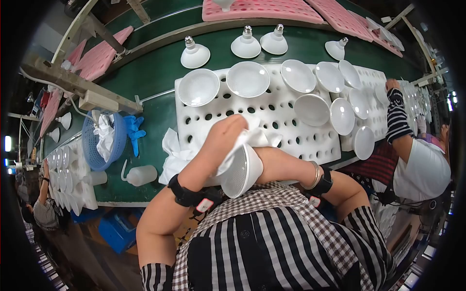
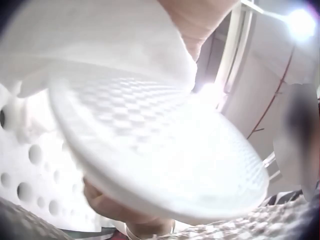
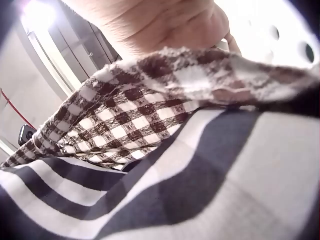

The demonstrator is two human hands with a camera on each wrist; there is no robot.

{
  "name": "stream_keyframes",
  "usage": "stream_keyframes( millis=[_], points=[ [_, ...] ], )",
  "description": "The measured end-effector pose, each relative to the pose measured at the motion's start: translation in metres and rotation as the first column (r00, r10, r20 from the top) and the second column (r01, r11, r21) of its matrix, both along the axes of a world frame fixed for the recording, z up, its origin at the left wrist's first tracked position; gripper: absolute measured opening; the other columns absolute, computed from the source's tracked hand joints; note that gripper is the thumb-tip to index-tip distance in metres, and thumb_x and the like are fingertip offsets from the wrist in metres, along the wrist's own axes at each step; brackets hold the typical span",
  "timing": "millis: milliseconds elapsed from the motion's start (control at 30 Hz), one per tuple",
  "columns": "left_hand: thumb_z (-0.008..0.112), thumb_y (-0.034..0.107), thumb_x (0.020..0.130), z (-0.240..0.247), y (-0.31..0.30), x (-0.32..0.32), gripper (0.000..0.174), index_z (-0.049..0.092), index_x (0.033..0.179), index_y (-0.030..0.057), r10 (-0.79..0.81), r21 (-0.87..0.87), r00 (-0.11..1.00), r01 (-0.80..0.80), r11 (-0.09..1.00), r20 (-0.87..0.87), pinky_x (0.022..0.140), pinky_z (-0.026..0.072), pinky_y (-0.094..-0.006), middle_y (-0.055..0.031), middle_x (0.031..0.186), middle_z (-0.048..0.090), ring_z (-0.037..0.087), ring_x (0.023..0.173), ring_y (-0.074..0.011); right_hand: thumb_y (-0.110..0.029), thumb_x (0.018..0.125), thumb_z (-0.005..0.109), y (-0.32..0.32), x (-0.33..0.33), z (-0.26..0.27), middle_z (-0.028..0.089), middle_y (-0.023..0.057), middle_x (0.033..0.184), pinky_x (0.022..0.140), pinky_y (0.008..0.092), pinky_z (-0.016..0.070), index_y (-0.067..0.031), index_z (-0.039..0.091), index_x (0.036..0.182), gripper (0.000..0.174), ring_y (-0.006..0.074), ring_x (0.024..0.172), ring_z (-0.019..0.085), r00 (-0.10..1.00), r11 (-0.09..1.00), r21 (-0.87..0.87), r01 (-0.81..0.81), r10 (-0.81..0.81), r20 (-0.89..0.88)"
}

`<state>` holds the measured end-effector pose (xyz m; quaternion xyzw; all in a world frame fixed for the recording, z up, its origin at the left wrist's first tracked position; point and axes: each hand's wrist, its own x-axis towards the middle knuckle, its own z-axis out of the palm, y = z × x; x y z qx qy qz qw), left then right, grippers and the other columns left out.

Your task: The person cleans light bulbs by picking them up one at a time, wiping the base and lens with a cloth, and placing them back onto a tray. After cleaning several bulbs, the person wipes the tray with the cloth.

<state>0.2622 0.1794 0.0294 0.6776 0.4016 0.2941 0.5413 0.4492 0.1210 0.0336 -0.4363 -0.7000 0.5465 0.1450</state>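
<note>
A white reflector lamp (image 1: 238, 177) with a textured lens is held tilted close to my apron. My left hand (image 1: 225, 138) holds a white cloth (image 1: 259, 139) against it. In the left wrist view the cloth (image 2: 100, 45) lies over part of the lens (image 2: 135, 107). Behind the lamp, my right hand (image 1: 274, 164) grips its back; some of those fingers (image 2: 107, 202) show beneath the rim. The right wrist view has only the heel of my right hand (image 3: 165, 27) above the checked apron (image 3: 135, 117), which hides the lamp there.
White foam trays (image 1: 194, 128) with holes carry several lamps (image 1: 247, 79). More lamps (image 1: 246, 43) stand base-up behind. To the left are a blue basket (image 1: 116, 153), blue glove (image 1: 135, 133), squeeze bottle (image 1: 143, 175) and crumpled white material (image 1: 172, 157). Another person's arm (image 1: 398, 116) reaches in at right.
</note>
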Motion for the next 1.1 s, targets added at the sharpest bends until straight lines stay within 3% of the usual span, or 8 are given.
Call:
stream_keyframes(
  millis=[100, 433, 500, 633, 833, 900, 1033, 1100],
  points=[
    [0.040, 0.024, 0.100, -0.031, -0.003, -0.014, 0.036, 0.063, 0.084, 0.0012, 0.293, -0.570, 0.943, -0.155, 0.807, 0.158, 0.067, 0.0485, -0.0253, -0.0053, 0.079, 0.064, 0.062, 0.073, -0.0118, -0.015, 0.064, 0.073, 0.001, 0.000, 0.008, 0.068, 0.0157, 0.095, 0.080, 0.0382, 0.0513, -0.0040, 0.064, 0.104, 0.042, 0.0334, 0.090, 0.065, 0.999, 0.996, 0.084, 0.043, -0.043, 0.000],
    [0.049, 0.031, 0.100, -0.026, -0.001, -0.014, 0.041, 0.060, 0.079, -0.0020, 0.472, -0.364, 0.881, -0.427, 0.828, 0.040, 0.060, 0.0377, -0.0260, 0.0035, 0.069, 0.050, 0.042, 0.064, -0.0070, -0.011, 0.075, 0.073, 0.023, 0.005, -0.023, 0.063, 0.0119, 0.071, 0.053, 0.0365, 0.0459, -0.0032, 0.060, 0.096, 0.026, 0.0282, 0.056, 0.059, 0.963, 0.761, 0.618, 0.198, -0.267, 0.021],
    [0.053, 0.029, 0.099, -0.029, 0.004, -0.016, 0.037, 0.058, 0.077, -0.0003, 0.476, -0.308, 0.872, -0.425, 0.851, 0.112, 0.060, 0.0368, -0.0240, 0.0045, 0.067, 0.048, 0.041, 0.065, -0.0054, -0.008, 0.080, 0.071, 0.028, 0.010, -0.012, 0.053, 0.0029, 0.063, 0.041, 0.0262, 0.0319, -0.0012, 0.056, 0.104, 0.030, 0.0124, 0.042, 0.042, 0.803, 0.670, -0.707, 0.225, -0.539, -0.256],
    [0.062, 0.021, 0.094, 0.013, 0.005, -0.013, 0.023, 0.059, 0.079, 0.0031, 0.568, -0.015, 0.809, -0.573, 0.819, 0.152, 0.059, 0.0383, -0.0234, 0.0013, 0.068, 0.053, 0.045, 0.063, -0.0079, -0.005, 0.080, 0.069, 0.024, 0.008, -0.009, 0.042, -0.0022, 0.058, 0.039, 0.0248, 0.0227, -0.0035, 0.051, 0.087, 0.020, 0.0060, 0.041, 0.031, 0.777, 0.540, -0.834, 0.113, -0.571, -0.264],
    [0.052, 0.018, 0.096, 0.048, 0.005, 0.017, 0.023, 0.061, 0.111, 0.0027, 0.275, 0.835, 0.938, 0.027, 0.550, -0.212, 0.082, 0.0446, -0.0299, -0.0087, 0.101, 0.063, 0.059, 0.092, -0.0178, 0.000, 0.076, 0.063, 0.015, -0.004, 0.007, 0.044, -0.0016, 0.060, 0.038, 0.0229, 0.0250, -0.0007, 0.051, 0.091, 0.019, 0.0059, 0.042, 0.035, 0.869, 0.683, -0.680, 0.268, -0.476, -0.136],
    [0.047, 0.022, 0.099, 0.034, 0.004, 0.017, 0.037, 0.054, 0.129, 0.0032, -0.067, 0.165, 0.998, 0.069, 0.984, -0.022, 0.095, 0.0421, -0.0359, -0.0098, 0.116, 0.062, 0.056, 0.111, -0.0212, 0.000, 0.072, 0.064, 0.013, 0.004, 0.004, 0.045, -0.0004, 0.060, 0.038, 0.0236, 0.0273, 0.0006, 0.052, 0.088, 0.020, 0.0061, 0.043, 0.037, 0.877, 0.672, -0.683, 0.285, -0.470, -0.096],
    [0.045, 0.025, 0.100, 0.009, 0.007, 0.014, 0.041, 0.052, 0.133, 0.0028, -0.161, 0.132, 0.976, 0.142, 0.981, 0.147, 0.096, 0.0446, -0.0350, -0.0106, 0.117, 0.062, 0.058, 0.111, -0.0208, -0.002, 0.072, 0.064, 0.004, 0.010, 0.006, 0.049, 0.0004, 0.060, 0.038, 0.0237, 0.0296, 0.0036, 0.055, 0.094, 0.025, 0.0064, 0.043, 0.040, 0.897, 0.683, -0.686, 0.251, -0.431, -0.101],
    [0.047, 0.022, 0.099, 0.007, 0.002, 0.008, 0.037, 0.054, 0.128, 0.0021, 0.098, -0.626, 0.891, 0.229, 0.745, 0.443, 0.086, 0.0511, -0.0305, -0.0097, 0.114, 0.063, 0.063, 0.101, -0.0183, -0.004, 0.073, 0.067, 0.000, 0.008, 0.015, 0.051, 0.0005, 0.061, 0.039, 0.0224, 0.0304, 0.0048, 0.057, 0.093, 0.024, 0.0062, 0.044, 0.041, 0.926, 0.706, -0.673, 0.221, -0.367, -0.082]
  ],
)
